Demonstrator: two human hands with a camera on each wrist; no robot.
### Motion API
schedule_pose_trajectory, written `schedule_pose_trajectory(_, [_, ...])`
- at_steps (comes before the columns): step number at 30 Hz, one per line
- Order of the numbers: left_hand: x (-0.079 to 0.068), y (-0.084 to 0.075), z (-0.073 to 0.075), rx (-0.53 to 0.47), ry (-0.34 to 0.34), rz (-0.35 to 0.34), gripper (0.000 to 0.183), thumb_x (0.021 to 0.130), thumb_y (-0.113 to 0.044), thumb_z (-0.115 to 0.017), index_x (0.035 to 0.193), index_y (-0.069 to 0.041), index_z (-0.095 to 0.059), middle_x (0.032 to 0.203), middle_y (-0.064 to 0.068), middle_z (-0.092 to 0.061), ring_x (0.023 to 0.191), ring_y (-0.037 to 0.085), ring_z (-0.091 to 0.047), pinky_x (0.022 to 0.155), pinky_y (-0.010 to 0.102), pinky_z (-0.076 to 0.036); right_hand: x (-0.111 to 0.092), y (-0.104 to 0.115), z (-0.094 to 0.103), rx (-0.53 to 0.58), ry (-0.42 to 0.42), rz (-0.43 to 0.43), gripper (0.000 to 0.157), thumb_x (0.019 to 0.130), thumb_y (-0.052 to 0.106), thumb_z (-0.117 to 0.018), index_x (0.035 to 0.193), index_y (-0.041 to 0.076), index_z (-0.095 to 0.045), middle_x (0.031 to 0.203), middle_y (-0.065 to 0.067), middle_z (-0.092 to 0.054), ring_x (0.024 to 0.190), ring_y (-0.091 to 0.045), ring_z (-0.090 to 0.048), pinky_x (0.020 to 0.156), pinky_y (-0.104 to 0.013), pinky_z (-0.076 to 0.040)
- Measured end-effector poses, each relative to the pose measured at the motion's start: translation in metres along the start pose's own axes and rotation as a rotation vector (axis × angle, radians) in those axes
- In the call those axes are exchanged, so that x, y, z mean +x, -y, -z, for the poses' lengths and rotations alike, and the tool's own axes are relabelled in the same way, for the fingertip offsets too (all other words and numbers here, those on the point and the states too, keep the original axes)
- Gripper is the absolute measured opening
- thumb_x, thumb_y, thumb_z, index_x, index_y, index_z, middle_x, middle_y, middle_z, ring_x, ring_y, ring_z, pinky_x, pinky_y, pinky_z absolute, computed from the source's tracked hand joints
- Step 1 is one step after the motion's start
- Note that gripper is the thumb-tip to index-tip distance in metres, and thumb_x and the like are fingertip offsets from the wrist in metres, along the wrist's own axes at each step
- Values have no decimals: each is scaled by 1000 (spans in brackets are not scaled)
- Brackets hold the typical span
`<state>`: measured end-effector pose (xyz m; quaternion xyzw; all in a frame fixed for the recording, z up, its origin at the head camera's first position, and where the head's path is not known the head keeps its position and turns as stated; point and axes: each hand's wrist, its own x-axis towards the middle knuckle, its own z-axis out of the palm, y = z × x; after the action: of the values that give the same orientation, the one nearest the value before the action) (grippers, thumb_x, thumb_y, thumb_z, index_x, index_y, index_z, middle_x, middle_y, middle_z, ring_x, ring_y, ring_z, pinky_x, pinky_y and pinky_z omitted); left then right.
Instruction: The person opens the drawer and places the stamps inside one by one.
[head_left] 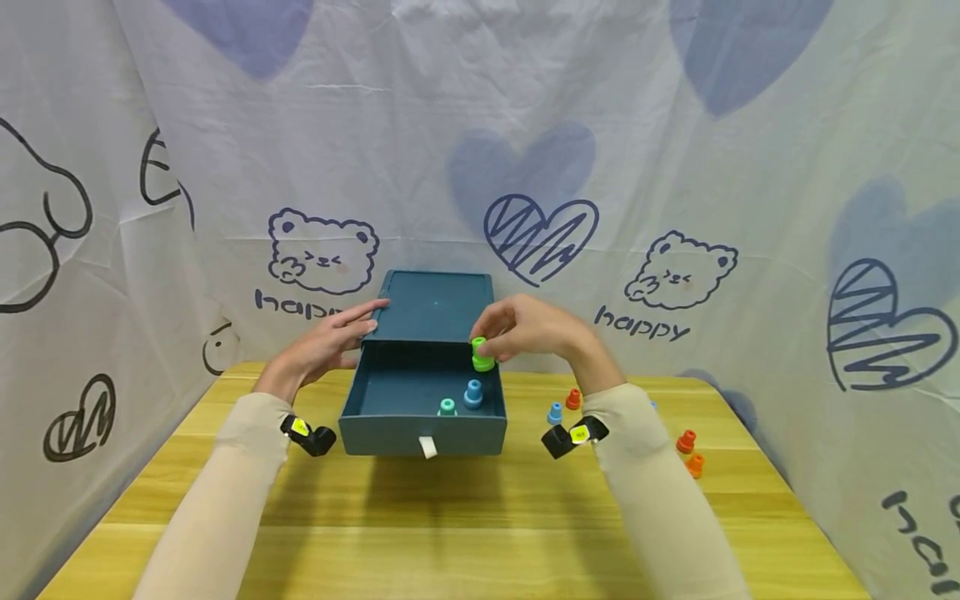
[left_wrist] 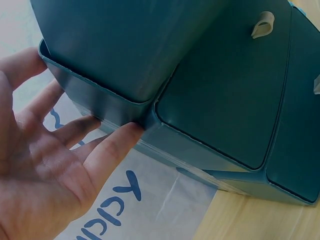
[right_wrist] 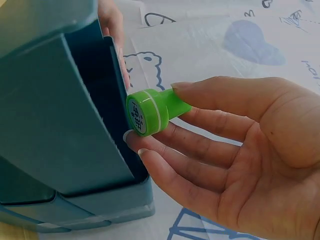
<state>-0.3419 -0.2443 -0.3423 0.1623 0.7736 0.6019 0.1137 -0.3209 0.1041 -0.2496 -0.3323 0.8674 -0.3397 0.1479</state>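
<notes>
A dark teal drawer box (head_left: 435,307) stands on the table with its top drawer (head_left: 367,435) pulled out. Between thumb and fingers, my right hand (head_left: 534,327) pinches a bright green toy stamp (right_wrist: 150,112) over the drawer's right side; its printed face shows in the right wrist view. Inside the drawer are a blue stamp (head_left: 473,395) and a mint-green stamp (head_left: 447,407), the latter partly hidden by the front wall. My left hand (head_left: 318,346) touches the box's left side with extended, spread fingers (left_wrist: 112,150).
Right of the box, a blue stamp (head_left: 555,413) and a red stamp (head_left: 573,399) stand on the wooden table (head_left: 465,550). Farther right are another red stamp (head_left: 686,442) and an orange stamp (head_left: 696,465). A printed white cloth (head_left: 420,200) hangs behind the box.
</notes>
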Motion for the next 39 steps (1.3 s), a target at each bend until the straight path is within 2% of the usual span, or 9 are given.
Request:
schedule_pose_trajectory(7, [0,0,0,-1,6,-4,65,109,-41,-50,166,-25,-23,176,13,-1,159,51,-4,120,76,-17,12,11,-2,-23,40,-3,25,95,14,-73,117,2,-73,104,-8,-78,88,-23,-71,85,-35,-63])
schedule_pose_trajectory(17, [1,1,0,-8,1,1,65,108,-41,-51,166,-25,-23,176,12,0,159,50,-4,120,76,-18,30,25,-5,-69,115,-17,24,94,12,-74,116,2,-73,107,-9,-78,92,-16,-73,85,-30,-63])
schedule_pose_trajectory(39, [2,-1,0,-18,-1,14,65,108,-41,-50,165,-25,-23,176,10,-3,159,49,-8,119,74,-24,61,49,-19,-149,247,-38,16,93,9,-75,109,5,-74,107,-10,-78,89,-15,-72,84,-30,-64])
